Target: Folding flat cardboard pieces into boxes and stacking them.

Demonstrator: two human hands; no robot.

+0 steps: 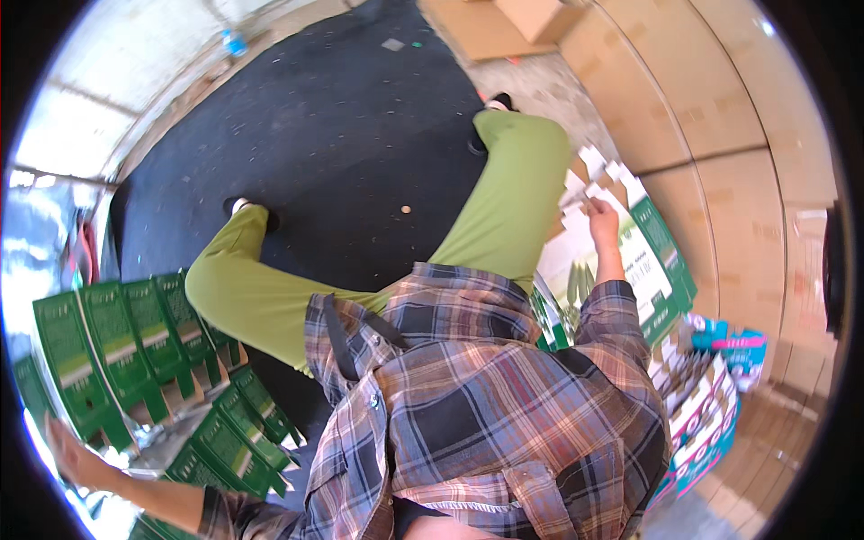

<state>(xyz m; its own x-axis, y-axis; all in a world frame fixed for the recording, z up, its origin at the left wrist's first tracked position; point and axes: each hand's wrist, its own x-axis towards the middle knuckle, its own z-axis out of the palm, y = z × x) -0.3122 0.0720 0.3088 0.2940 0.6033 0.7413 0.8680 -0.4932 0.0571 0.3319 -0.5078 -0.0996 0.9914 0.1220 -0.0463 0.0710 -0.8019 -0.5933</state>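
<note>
My right hand (pixel 603 221) is closed with its fingers pinched at the edge of a white and green flat carton (pixel 637 261), on a stack of such cartons beside my right thigh. The carton has cut flaps and printed green leaves. Out at the far left, my left hand (pixel 70 452) is smeared by motion, and its fingers do not show clearly. It is nearest to a row of standing green cartons (pixel 135 331). More green cartons (pixel 220 441) lie close to my left forearm.
Large brown boxes (pixel 729 108) are stacked along the right. Pink, white and teal cartons (pixel 706 423) stand behind my right elbow. Black sheeting (pixel 351 153) covers the floor between my spread legs. An open brown box (pixel 535 22) lies at the far right.
</note>
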